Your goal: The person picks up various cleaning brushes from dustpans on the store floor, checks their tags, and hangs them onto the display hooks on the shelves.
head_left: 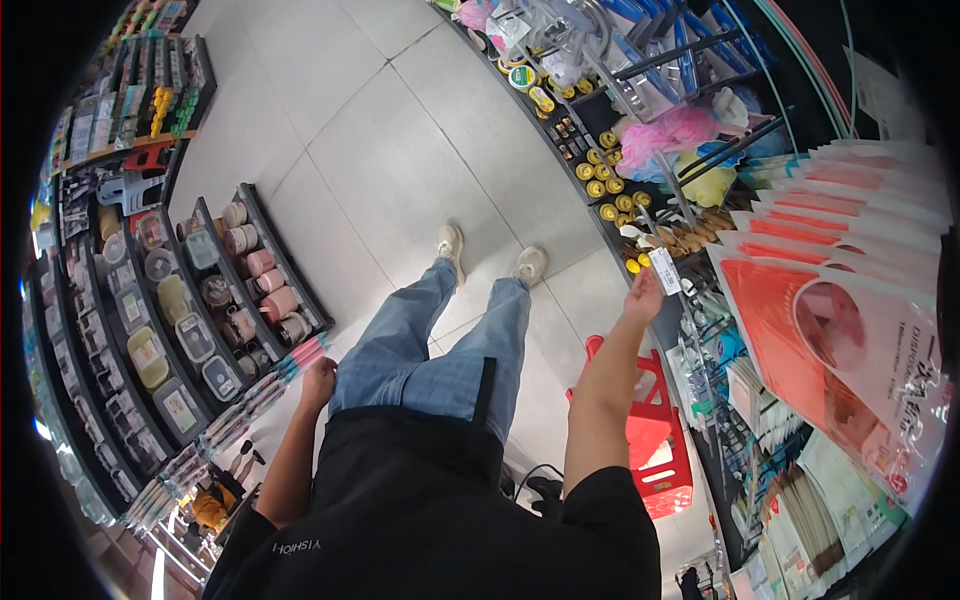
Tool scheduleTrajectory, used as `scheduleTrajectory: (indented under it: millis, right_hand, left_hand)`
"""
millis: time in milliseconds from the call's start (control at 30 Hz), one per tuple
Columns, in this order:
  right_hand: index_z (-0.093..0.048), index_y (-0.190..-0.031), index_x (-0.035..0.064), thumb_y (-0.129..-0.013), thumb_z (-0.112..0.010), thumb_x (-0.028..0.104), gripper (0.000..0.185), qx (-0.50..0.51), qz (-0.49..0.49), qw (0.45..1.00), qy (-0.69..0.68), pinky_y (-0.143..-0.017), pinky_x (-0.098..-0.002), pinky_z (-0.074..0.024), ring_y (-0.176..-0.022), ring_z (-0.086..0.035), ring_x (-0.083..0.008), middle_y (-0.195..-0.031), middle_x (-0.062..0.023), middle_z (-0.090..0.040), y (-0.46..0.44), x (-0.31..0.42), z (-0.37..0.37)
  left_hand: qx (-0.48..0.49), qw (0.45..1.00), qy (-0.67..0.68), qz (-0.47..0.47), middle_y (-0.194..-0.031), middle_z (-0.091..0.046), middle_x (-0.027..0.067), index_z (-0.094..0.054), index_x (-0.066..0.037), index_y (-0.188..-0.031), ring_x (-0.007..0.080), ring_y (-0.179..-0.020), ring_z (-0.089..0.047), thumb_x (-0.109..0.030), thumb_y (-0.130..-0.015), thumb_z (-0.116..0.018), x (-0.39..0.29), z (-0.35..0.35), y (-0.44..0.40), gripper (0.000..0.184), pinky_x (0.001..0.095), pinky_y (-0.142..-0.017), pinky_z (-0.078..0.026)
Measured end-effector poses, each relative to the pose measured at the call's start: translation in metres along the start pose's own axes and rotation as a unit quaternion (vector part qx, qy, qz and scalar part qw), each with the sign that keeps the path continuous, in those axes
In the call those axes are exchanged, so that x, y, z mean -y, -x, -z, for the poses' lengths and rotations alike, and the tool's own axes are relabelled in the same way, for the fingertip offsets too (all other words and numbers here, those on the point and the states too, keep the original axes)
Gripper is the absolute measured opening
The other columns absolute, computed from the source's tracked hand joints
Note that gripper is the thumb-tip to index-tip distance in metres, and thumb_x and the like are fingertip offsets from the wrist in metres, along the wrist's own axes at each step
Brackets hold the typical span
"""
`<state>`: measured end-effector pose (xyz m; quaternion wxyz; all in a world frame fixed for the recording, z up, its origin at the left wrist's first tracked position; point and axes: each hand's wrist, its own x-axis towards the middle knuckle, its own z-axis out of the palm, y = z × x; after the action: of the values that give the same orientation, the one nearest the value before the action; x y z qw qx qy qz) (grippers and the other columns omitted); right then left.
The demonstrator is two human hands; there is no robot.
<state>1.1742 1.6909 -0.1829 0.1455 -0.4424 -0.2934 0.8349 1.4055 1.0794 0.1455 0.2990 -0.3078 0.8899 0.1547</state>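
Note:
My right hand [645, 298] reaches out to the shelf on the right, its fingers closed at the edge of a white price tag [664, 271]. Wooden-handled goods [685, 238] and yellow-topped round items [602, 180] sit close to that tag. On the other side, my left hand [319, 381] hangs low beside my hip with curled fingers, and nothing shows in it. Behind it runs a shelf edge with pink and teal label strips [300, 354].
Red-and-clear disposable packets [815, 330] hang at right, with pink mesh puffs [665, 135] farther up. A red plastic stool [655, 430] stands by my right forearm. Left shelves hold food containers [150, 357] and mugs [278, 303]. Grey floor tiles [400, 130] stretch ahead.

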Motion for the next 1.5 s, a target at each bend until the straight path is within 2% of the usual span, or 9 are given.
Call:
scheduleTrajectory:
  millis: [133,233,333,433,800,1000,1200,1367,1500]
  right_hand:
    - [-0.060,-0.099,0.0024,-0.086,-0.061,0.010,0.016,-0.017,-0.141,0.955,0.261,-0.066,-0.0321,-0.0546,-0.076,-0.063,-0.0192,-0.085,-0.0085,-0.064,0.069,-0.024,-0.001]
    - [-0.062,-0.096,0.0025,-0.083,-0.062,0.007,0.014,0.118,-0.217,0.820,0.516,-0.050,-0.0298,-0.0518,-0.057,-0.061,-0.0163,-0.074,-0.0083,-0.064,0.103,-0.066,0.031]
    - [-0.066,-0.089,0.0055,-0.083,-0.065,0.013,0.010,0.173,-0.215,0.733,0.622,-0.047,-0.0262,-0.0472,-0.056,-0.059,-0.0127,-0.071,-0.0046,-0.064,0.159,-0.086,0.023]
    - [-0.065,-0.095,0.0047,-0.085,-0.064,0.018,0.016,0.166,-0.261,0.726,0.614,-0.053,-0.0297,-0.0504,-0.062,-0.062,-0.0155,-0.078,-0.0067,-0.066,0.196,-0.099,0.007]
    - [-0.061,-0.103,0.0021,-0.090,-0.055,0.026,0.028,0.175,-0.207,0.648,0.712,-0.057,-0.0322,-0.0543,-0.068,-0.065,-0.0215,-0.086,-0.0119,-0.066,0.244,-0.116,-0.140]
    - [-0.050,-0.116,-0.0027,-0.099,-0.036,0.037,0.046,0.121,-0.214,0.836,0.490,-0.076,-0.0402,-0.0551,-0.091,-0.064,-0.0311,-0.101,-0.0186,-0.062,0.309,-0.173,-0.267]
    - [-0.050,-0.115,-0.0037,-0.098,-0.038,0.037,0.045,0.289,-0.192,0.728,0.592,-0.077,-0.0410,-0.0555,-0.091,-0.064,-0.0322,-0.105,-0.0213,-0.059,0.350,-0.244,-0.394]
    - [-0.053,-0.110,-0.0031,-0.096,-0.045,0.033,0.040,0.272,-0.183,0.762,0.558,-0.071,-0.0405,-0.0568,-0.084,-0.066,-0.0309,-0.097,-0.0188,-0.063,0.335,-0.259,-0.470]
    - [-0.057,-0.101,-0.0017,-0.094,-0.049,0.032,0.036,0.235,-0.175,0.711,0.640,-0.061,-0.0403,-0.0567,-0.074,-0.066,-0.0288,-0.087,-0.0178,-0.064,0.277,-0.282,-0.484]
  left_hand:
    - [0.026,0.999,0.038,0.010,-0.079,-0.065,0.0203,-0.066,-0.005,-0.090,0.0341,-0.078,-0.064,-0.012,-0.081,-0.048,-0.009,0.005,-0.001,0.021,0.0423,-0.070,-0.048]
    - [0.008,0.998,0.041,-0.037,-0.077,-0.065,0.0199,-0.067,-0.005,-0.090,0.0350,-0.075,-0.064,-0.012,-0.080,-0.049,-0.003,0.000,-0.007,0.021,0.0429,-0.069,-0.049]
    - [0.004,0.998,0.056,-0.027,-0.077,-0.065,0.0197,-0.068,-0.006,-0.090,0.0356,-0.074,-0.064,-0.012,-0.080,-0.051,0.005,-0.004,-0.021,0.021,0.0428,-0.069,-0.049]
    - [-0.003,0.998,0.070,0.009,-0.080,-0.066,0.0191,-0.068,-0.006,-0.091,0.0354,-0.076,-0.065,-0.013,-0.081,-0.052,0.016,-0.004,-0.035,0.020,0.0426,-0.069,-0.050]
    - [-0.018,0.937,0.342,0.069,-0.070,-0.066,0.0141,-0.063,0.002,-0.097,0.0199,-0.058,-0.064,-0.012,-0.084,-0.053,0.135,-0.011,-0.105,0.022,0.0317,-0.054,-0.051]
    - [0.057,0.855,0.489,0.161,-0.070,-0.065,0.0154,-0.063,0.004,-0.093,0.0224,-0.055,-0.064,-0.010,-0.086,-0.051,0.202,-0.020,-0.142,0.020,0.0343,-0.044,-0.054]
    - [0.105,0.839,0.490,0.211,-0.067,-0.065,0.0162,-0.063,0.004,-0.092,0.0248,-0.047,-0.061,-0.009,-0.084,-0.051,0.227,0.003,-0.196,0.020,0.0358,-0.040,-0.049]
    - [0.095,0.855,0.485,0.158,-0.069,-0.066,0.0164,-0.065,0.007,-0.086,0.0237,-0.050,-0.063,-0.016,-0.087,-0.050,0.205,0.049,-0.258,0.027,0.0339,-0.045,-0.052]
    - [0.077,0.867,0.471,0.141,-0.067,-0.066,0.0143,-0.067,0.007,-0.078,0.0217,-0.053,-0.064,-0.023,-0.088,-0.050,0.179,0.105,-0.309,0.036,0.0329,-0.051,-0.054]
